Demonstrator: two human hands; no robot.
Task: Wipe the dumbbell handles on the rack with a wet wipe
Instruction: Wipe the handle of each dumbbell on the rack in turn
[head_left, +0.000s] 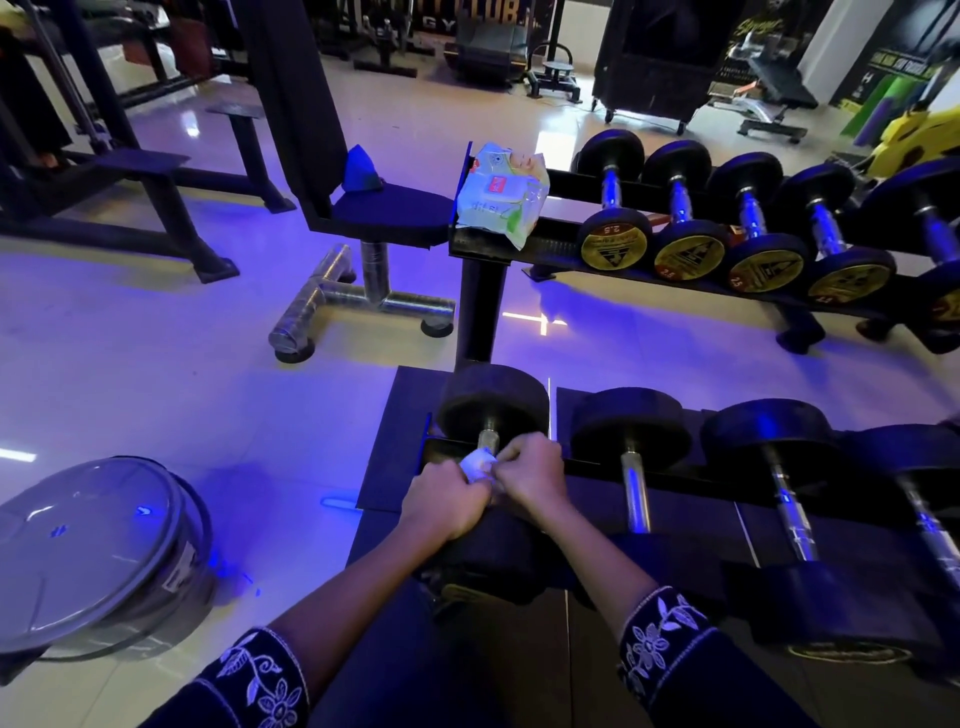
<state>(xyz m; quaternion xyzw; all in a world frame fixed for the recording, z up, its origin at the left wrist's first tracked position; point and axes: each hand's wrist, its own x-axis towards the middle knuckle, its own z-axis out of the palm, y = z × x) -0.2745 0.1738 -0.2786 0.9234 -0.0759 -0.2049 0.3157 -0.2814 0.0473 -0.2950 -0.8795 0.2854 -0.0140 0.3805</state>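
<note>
A large black dumbbell (493, 400) lies leftmost on the lower rack (691, 470). Its metal handle (488, 440) shows just above my hands. A white wet wipe (478, 464) is bunched around the handle. My left hand (447, 501) and my right hand (535, 475) both grip the wipe on the handle, knuckles almost touching. The near end of this dumbbell is hidden under my wrists. Two more big dumbbells (631, 441) lie to the right with bare chrome handles.
A pack of wet wipes (504, 195) rests on the left end of the upper rack (550, 244), beside a row of small 2.5 dumbbells (615, 244). A lidded grey bin (98, 551) stands at lower left. A bench (384, 213) stands behind the rack post.
</note>
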